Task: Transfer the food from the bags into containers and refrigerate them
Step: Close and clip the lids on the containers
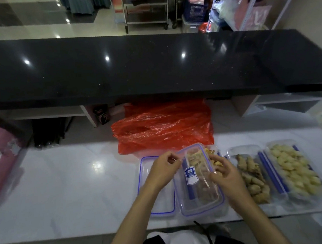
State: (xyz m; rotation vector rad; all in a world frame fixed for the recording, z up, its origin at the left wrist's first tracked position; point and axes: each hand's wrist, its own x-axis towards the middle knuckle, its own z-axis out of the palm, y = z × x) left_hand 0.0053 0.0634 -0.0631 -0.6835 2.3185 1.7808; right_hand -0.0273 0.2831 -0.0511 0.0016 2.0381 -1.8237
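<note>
- My left hand pinches the far left edge of a clear lid; my right hand curls round its right edge, low centre of frame.
- I judge the lid light, springy and slick; best held at the rims.
- Under it one food container; right, two more open, filled containers.
- One spare lid lies left; one red bag lies behind on the counter.

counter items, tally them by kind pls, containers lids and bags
Containers with food: 3 (middle, ginger, yellow pieces)
Lids: 2 (one lying flat at the left, one held over the middle container)
Red bag: 1
Total: 6
</note>
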